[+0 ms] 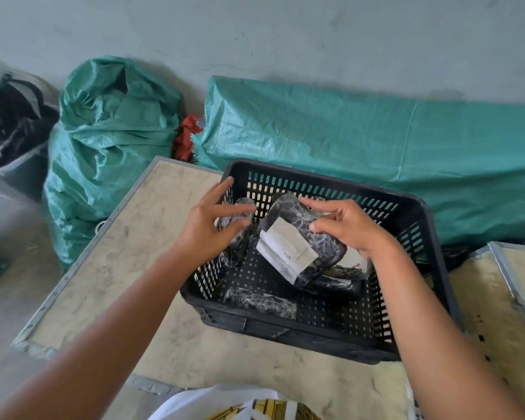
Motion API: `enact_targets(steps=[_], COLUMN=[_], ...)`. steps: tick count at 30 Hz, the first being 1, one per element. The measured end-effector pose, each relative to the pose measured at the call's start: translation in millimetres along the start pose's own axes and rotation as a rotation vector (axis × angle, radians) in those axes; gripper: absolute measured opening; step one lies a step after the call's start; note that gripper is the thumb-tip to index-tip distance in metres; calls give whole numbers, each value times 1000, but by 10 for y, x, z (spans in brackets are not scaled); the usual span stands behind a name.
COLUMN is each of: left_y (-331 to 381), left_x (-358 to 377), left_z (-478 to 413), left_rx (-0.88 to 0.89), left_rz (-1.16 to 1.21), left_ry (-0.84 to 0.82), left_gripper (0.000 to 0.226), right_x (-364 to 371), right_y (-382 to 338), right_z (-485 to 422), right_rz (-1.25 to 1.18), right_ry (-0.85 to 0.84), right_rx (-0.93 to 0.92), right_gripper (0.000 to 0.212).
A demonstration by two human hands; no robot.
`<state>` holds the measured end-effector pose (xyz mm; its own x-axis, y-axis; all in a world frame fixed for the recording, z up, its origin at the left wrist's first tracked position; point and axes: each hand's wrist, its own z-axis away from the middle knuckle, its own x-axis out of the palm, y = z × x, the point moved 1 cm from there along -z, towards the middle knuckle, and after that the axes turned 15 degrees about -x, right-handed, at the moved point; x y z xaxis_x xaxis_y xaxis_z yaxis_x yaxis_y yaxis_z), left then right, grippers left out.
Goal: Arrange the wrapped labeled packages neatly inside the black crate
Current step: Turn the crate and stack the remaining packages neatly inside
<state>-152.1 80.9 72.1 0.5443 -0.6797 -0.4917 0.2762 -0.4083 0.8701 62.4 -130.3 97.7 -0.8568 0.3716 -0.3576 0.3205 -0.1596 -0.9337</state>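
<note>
While the right hand point(350, 227) pinches a dark, mottled, plastic-wrapped package with a white paper label point(297, 241) between thumb and fingers, that package sits tilted above the floor of the black perforated plastic crate point(415, 207), its label facing up toward the camera. Just left of it, the left hand point(208, 228) hovers with fingers spread wide and holding nothing, its fingertips point(249, 208) close to a second wrapped dark package point(240, 234) leaning against the crate's left wall. Below both hands, a third wrapped package point(262, 301) lies flat on the crate floor, and a fourth point(337, 284) rests under the held one. Beneath the forearms, the crate stands on a pale, scuffed board with a grey metal edge point(128, 244). Beyond the fingertips, green woven sacks point(361, 140) lie against the grey wall.
</note>
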Motion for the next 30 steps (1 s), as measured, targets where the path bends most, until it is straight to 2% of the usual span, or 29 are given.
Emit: enact_targets(steps=[3,7,11,16,19,21,24,27,30], left_y=[224,388,406,291,141,60,-21,-101,-170], left_x=[75,176,292,392,426,475,576,668,781], left_z=[-51,-87,-91,-154,-224,-285,-395,-484,-504], left_rx=[-15,-42,1,-108,-225,-287,-366,-410,-447], left_rz=[241,362,341,433,500,490,354,171,36], left_ry=[-237,-535,-447,-361,-294,-235,-189,-239,-371], left_gripper=[21,33,37,39,42,47,43,46,73], right_x=[-164,-288,-334,-297,-154,7,234,424,536], right_y=[-234,-376,-334,-188,-41,34,193,304,418], right_z=[15,29,30,65,148,161,44,-121,-245], right_rz=[-45,-220,-308,-330,-225,-77,134,173,174], right_ry=[-19,-66,2,268,330,292,215,195,209], right_rx=[-53,-86,-66,-61,-81,-83,-53,21,90], right_gripper=[54,50,45,37,60,74,87,99,103])
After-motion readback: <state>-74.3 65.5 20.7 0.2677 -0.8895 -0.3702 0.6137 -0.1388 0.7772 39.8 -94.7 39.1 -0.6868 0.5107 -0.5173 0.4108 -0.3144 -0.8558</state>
